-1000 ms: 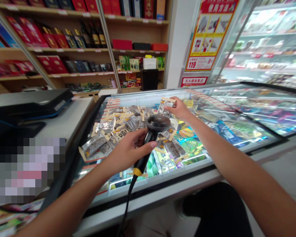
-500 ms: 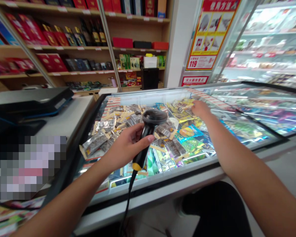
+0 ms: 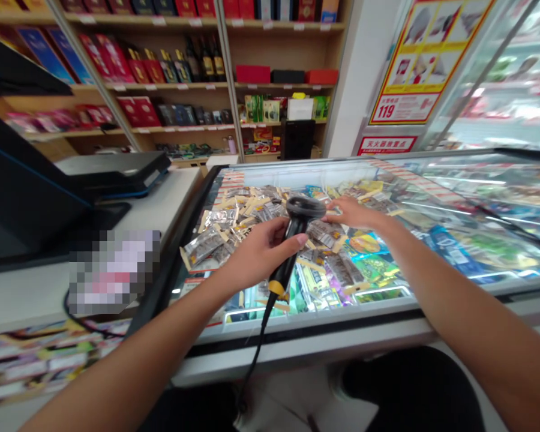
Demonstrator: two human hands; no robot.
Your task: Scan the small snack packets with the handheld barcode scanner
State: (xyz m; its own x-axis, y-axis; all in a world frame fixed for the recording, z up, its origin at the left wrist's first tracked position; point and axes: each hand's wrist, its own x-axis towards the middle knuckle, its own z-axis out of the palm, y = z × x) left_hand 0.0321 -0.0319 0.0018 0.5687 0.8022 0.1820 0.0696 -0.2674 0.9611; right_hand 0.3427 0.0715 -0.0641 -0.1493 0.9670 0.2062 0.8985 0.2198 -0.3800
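Observation:
My left hand (image 3: 258, 255) is closed round the handle of a black barcode scanner (image 3: 297, 225), whose head points out over the freezer lid. A heap of silver and tan snack packets (image 3: 234, 222) lies on the glass freezer lid (image 3: 432, 198). My right hand (image 3: 353, 213) reaches left just beyond the scanner head, fingers stretched low over the packets and touching them. I see no packet lifted in it. A second spread of packets (image 3: 333, 264) lies below my right wrist.
A black till screen (image 3: 22, 192) and a flat black device (image 3: 117, 171) stand on the white counter (image 3: 162, 210) at left. The scanner's cable (image 3: 252, 372) hangs down in front. Shelves of boxes and bottles (image 3: 162, 66) fill the back wall. A glass-fronted cooler (image 3: 513, 78) stands at right.
My right hand held up a packet, carried it to the right side of the lid, and has now come back left, empty, beside the scanner head. The view has shifted left.

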